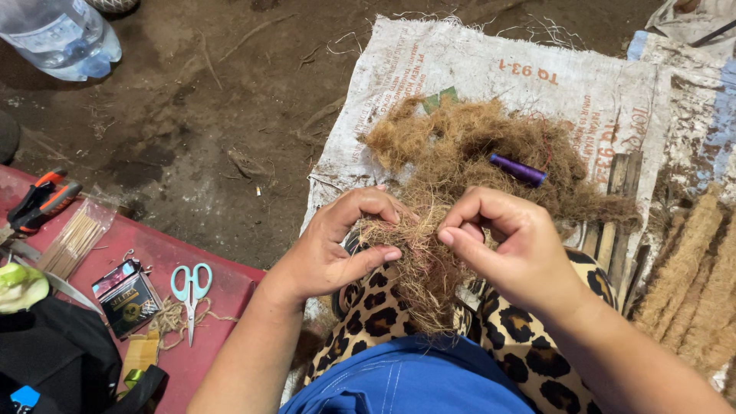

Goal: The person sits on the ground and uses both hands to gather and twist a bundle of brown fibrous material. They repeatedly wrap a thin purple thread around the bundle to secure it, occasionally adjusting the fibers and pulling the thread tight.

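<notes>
At far left, on a flat red surface [222, 287]: orange-and-black pliers [40, 201]; a clear plastic bag of thin wooden sticks [75, 241]; a small black packet [127, 295]; small pale-green-handled scissors [191, 290] lying on a scrap of tan twine [170, 314]; below them a black cloth bag [54, 356]. At top left, on the bare dirt floor [199, 138], a clear plastic water bottle [57, 32]. Left hand [341, 245] curled round a bundle of brown coconut-like fibre [418, 261], thumb pressed across its front, fingertips hooked over the top; bundle held between both hands, above the lap in leopard-print fabric [383, 314], just in front of a larger loose heap of the same brown fibre [475, 149]. Right hand [514, 245] touching the bundle from the other side, fingers bent inward, thumb and forefinger pinching strands at its upper edge. Heap resting on a white woven plastic sack [475, 65] spread over the floor; a purple spool of thread [518, 169] lying on the heap. At far right, thick twisted ropes of brown fibre [694, 284], well apart from the hands.
</notes>
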